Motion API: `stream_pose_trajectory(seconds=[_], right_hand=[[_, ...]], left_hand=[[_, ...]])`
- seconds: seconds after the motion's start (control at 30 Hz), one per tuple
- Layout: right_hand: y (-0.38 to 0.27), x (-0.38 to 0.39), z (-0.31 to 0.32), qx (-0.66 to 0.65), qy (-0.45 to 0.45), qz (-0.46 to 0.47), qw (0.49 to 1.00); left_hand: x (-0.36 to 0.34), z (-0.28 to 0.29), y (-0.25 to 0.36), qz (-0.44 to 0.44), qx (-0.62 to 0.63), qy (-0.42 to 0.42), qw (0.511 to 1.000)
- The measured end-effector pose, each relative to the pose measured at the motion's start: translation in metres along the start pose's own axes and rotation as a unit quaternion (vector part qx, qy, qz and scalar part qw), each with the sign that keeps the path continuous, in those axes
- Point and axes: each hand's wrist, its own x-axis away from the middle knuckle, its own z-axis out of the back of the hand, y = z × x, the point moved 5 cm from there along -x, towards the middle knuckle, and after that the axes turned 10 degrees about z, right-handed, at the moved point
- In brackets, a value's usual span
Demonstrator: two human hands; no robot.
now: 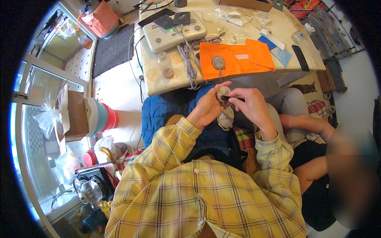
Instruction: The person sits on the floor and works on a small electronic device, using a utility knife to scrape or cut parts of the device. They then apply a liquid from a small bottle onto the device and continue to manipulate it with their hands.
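Above my lap, my left hand (208, 104) cups a small round whitish piece (223, 93) with a dark middle. My right hand (250, 104) pinches a short dark stick (225, 98) whose tip meets that piece. What the stick is, I cannot make out. Just below my fingers is a second off-white piece (226, 119) with a ragged, darker rim, over a dark blue quilted cloth (158, 115) across my lap. Beyond my hands, a round grey disc on a cord (218, 62) lies on an orange cloth strap (254, 59).
The table (182, 81) bears a white control box with knobs (174, 33), bundled grey cables (187, 63), a clear jar (165, 65) and a black phone (300, 58). Close on my right sits another person (313, 170). Buckets (104, 117) and a cardboard box (74, 113) stand left.
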Motion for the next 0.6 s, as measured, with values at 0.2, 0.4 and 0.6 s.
stream_pose_trajectory(seconds=[0.2, 0.4, 0.6], right_hand=[[0.002, -0.005, 0.003, 0.004, -0.032, -0.004, 0.999], [-0.006, 0.003, 0.015, -0.147, -0.032, -0.070, 0.986], [0.006, 0.004, -0.003, -0.204, -0.011, -0.051, 0.978]], left_hand=[[-0.001, 0.002, -0.001, -0.005, 0.025, -0.003, 1.000], [0.004, 0.000, 0.007, -0.033, 0.010, 0.012, 0.999], [0.002, 0.000, 0.004, -0.034, 0.005, 0.006, 0.999]])
